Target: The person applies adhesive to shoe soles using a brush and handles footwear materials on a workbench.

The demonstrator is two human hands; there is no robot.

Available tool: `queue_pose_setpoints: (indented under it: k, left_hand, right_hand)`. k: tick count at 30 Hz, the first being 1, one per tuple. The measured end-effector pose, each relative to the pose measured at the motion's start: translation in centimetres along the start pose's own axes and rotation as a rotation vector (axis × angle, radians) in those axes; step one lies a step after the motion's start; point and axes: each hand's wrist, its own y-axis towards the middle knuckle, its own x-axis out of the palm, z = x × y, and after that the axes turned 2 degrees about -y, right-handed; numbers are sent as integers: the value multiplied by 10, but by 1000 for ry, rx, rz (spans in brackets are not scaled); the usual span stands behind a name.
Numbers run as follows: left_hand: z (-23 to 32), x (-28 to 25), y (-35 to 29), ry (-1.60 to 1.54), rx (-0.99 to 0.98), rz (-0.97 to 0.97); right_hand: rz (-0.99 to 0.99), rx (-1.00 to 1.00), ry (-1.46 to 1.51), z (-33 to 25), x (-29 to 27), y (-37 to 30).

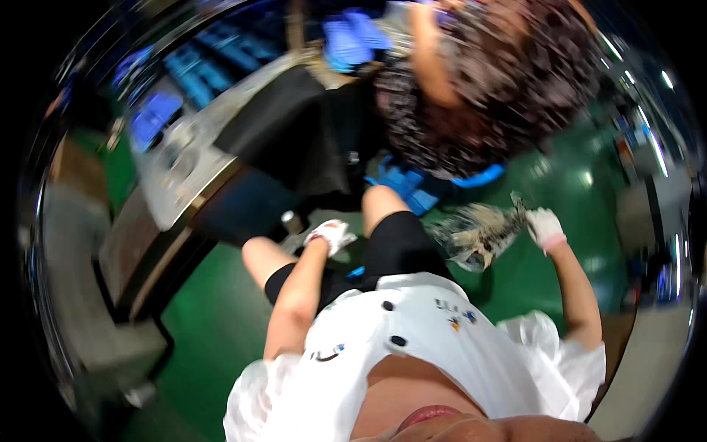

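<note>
My right hand (545, 227), in a pale glove, is closed on the gathered top of a clear plastic bag (475, 239). The bag hangs over the green floor at my right, with tan and dark contents too blurred to name. Between my knees is my left hand (331, 236), also in a white glove; its fingers are smeared by motion, and whether it holds anything is unclear. A small pale cylinder (292, 221) shows just beyond it, beside my knee.
A table (163, 195) with a metal edge stands ahead to the left, bearing a dark cloth (283, 125) and a blue tray (155, 118). A person with patterned clothing (486, 81) sits close ahead, near a blue stool (412, 190). Grey equipment (639, 214) lines the right side.
</note>
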Motion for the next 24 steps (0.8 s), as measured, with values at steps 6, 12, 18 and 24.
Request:
queue_pose_setpoints:
  k: [6, 12, 18, 24]
  left_hand:
    - [-57, 28, -21, -17, -197, 61]
    - [-57, 54, -2, 13, -346, 54]
    - [-52, 39, -3, -245, -113, 222]
    - [9, -15, 3, -693, -106, 226]
  right_hand:
    - [-29, 1088, 439, 59, 154, -45]
    - [242, 1228, 1140, 102, 271, -70]
    - [-250, 1384, 698, 80, 203, -7]
    - [224, 524, 1695, 56, 260, -117]
